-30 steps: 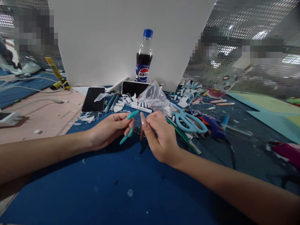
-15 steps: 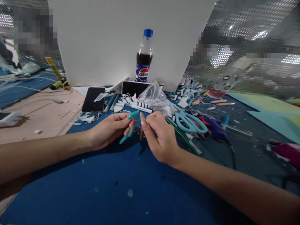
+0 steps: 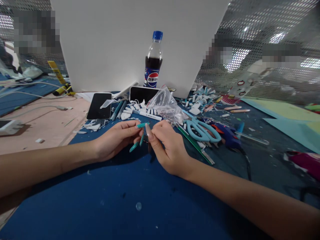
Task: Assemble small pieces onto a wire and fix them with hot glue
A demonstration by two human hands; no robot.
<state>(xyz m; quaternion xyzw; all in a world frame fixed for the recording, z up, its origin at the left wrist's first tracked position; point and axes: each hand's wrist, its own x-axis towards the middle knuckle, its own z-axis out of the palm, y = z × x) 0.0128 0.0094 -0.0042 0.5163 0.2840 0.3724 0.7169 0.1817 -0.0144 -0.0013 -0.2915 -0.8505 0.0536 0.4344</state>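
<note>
My left hand (image 3: 116, 137) is raised over the blue mat (image 3: 105, 200), with its thumb and fingers drawn together. Long teal nails stick out from its fingertips, and the thumb's teal nail (image 3: 142, 125) points right. My right hand (image 3: 172, 148) faces it with curled fingers, its thumb against the bent index finger. The pale long nail (image 3: 149, 129) of that thumb overlaps or touches the end of the left thumb's nail. Whatever is pinched in either hand is too small or hidden to make out.
Behind my hands are a clear plastic bag (image 3: 166, 103), white scraps (image 3: 126, 115), two phones and a cola bottle (image 3: 153, 63). Light-blue scissors (image 3: 202, 130), a green strip (image 3: 192, 143) and a blue glue gun (image 3: 227, 135) lie to the right. A white board (image 3: 105, 43) stands behind.
The gap between the two thumbs has closed: my right thumb has shifted slightly left onto the tip of the left thumb's teal nail. The left fingers have turned slightly.
</note>
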